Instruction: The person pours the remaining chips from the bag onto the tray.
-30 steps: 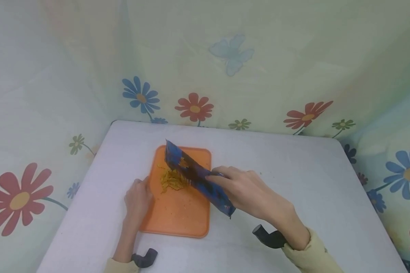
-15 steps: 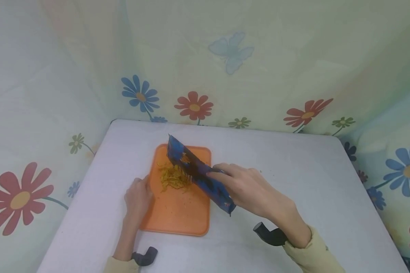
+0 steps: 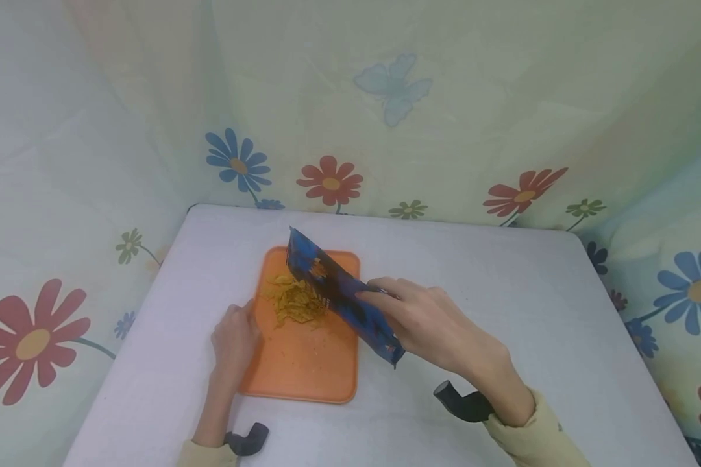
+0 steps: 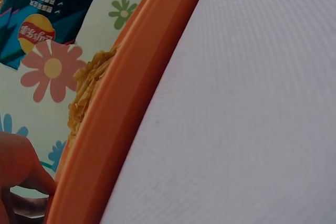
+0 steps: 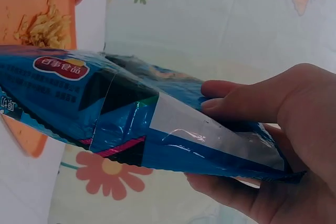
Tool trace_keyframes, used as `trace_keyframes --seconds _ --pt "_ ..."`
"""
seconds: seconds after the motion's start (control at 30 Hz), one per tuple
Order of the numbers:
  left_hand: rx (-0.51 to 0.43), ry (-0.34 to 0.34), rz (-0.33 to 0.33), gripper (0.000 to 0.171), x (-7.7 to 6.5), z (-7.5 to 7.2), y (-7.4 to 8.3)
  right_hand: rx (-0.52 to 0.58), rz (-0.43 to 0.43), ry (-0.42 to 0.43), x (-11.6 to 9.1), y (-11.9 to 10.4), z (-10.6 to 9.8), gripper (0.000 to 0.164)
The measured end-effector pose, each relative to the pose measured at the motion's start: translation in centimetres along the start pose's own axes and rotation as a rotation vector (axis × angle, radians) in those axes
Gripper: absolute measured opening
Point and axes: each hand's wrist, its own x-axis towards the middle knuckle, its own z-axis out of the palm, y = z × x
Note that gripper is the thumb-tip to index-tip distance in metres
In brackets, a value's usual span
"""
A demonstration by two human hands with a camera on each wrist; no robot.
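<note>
My right hand [image 3: 438, 327] grips a blue chip bag [image 3: 347, 301] by its lower end, thumb on one face and fingers on the other. The bag slants over an orange tray [image 3: 304, 373], its far end above the tray's upper part. A heap of yellow potato chips [image 3: 296, 305] lies on the tray right under the bag, partly hidden by it. At the tray's left edge, my left hand [image 3: 235, 340] holds the rim between thumb and fingers. The left wrist view shows the chips [image 4: 92, 90] rising over the tray's side wall [image 4: 126, 108] and the bag [image 4: 47, 9] beyond.
The tray stands on a white-covered table [image 3: 502, 292], left of its middle. A flowered curtain [image 3: 444, 130] hangs behind and at both sides. Black curved pieces [image 3: 463, 403] sit at both wrists, near the cream sleeves. Small crumbs dot the tray's near part.
The bag has shifted slightly away from me and to the right. More of the chip heap shows on the tray, and it looks bigger. The left hand has stayed at the rim.
</note>
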Motion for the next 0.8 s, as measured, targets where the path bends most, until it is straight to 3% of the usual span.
trace_keyframes --seconds 0.33,0.8 --pt "0.001 -0.013 -0.016 0.04 0.1 0.0 0.0 0.024 0.059 0.04 -0.8 0.1 0.8 0.044" --pt "-0.004 -0.016 -0.027 0.04 0.2 0.4 -0.2 0.092 0.121 0.179 -2.3 0.2 2.8 0.044"
